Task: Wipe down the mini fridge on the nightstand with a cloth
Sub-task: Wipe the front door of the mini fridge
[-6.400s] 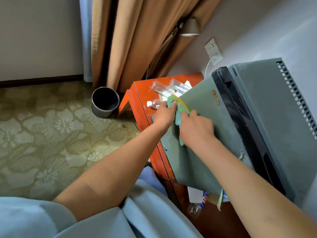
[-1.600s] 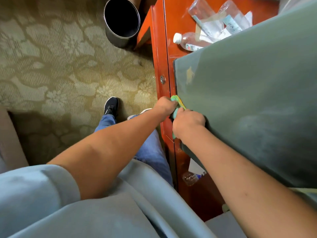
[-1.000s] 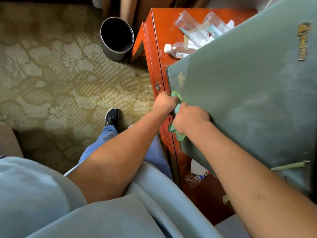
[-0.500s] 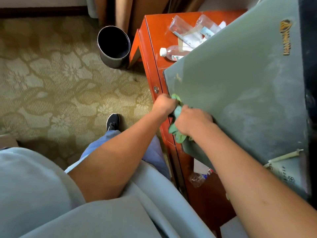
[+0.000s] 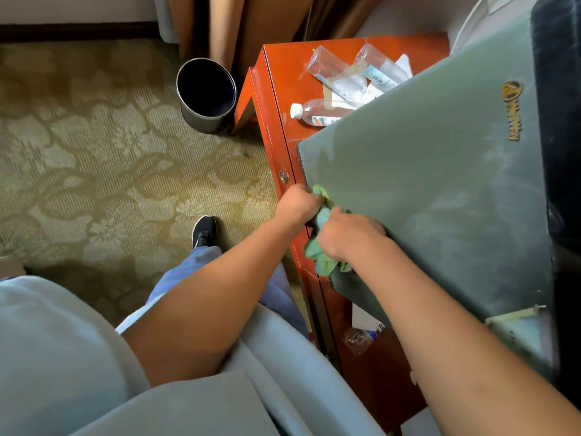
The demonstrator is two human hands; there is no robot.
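Bunching the green cloth (image 5: 322,243) at the mini fridge (image 5: 440,190) door's lower edge, both grips close on it: right hand (image 5: 349,234) nearer, left hand (image 5: 298,204) beyond. Since a second ago more cloth hangs loose, suggesting refolding between strokes. The fridge sits on the red nightstand (image 5: 283,89); six seconds ago they wiped higher up.

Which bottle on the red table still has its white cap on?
The bottle lying on its side nearest the fridge corner has the white cap. The two clear ones farther back show none.
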